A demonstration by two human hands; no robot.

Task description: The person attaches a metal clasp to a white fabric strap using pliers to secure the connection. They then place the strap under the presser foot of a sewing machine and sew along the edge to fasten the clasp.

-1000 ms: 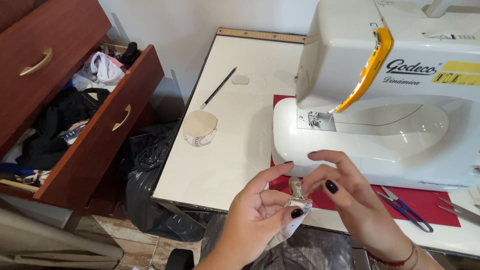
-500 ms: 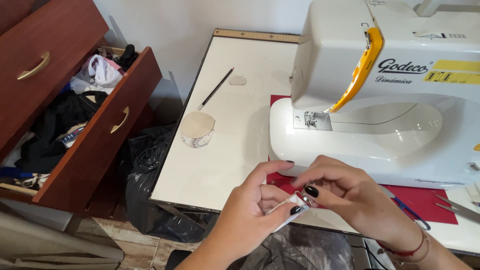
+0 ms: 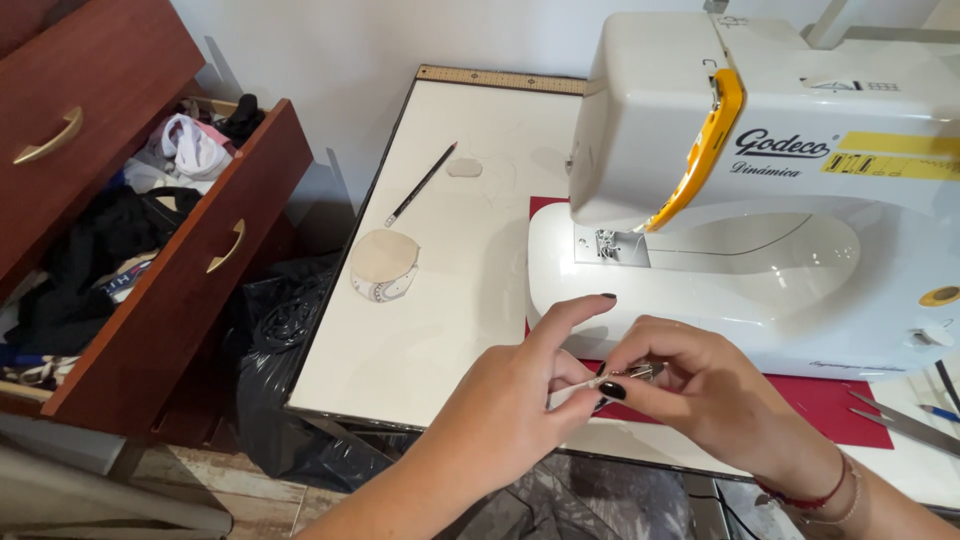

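White table [image 3: 440,330] w/ sewing machine [image 3: 760,200] on red mat [image 3: 830,400], pencil [image 3: 420,185], fabric disc [image 3: 384,264]; open drawer [image 3: 170,300] stuffed w/ clothes [image 3: 150,190]; left hand [image 3: 510,410] & right hand [image 3: 700,390] fingertips pinching small metal piece [image 3: 640,373] at table's front edge.

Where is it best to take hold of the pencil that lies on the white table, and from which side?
Probably at the middle of the pencil, from above. It lies flat and slanted on the white table with bare surface on both sides, so fingertips can close across its thin shaft there.
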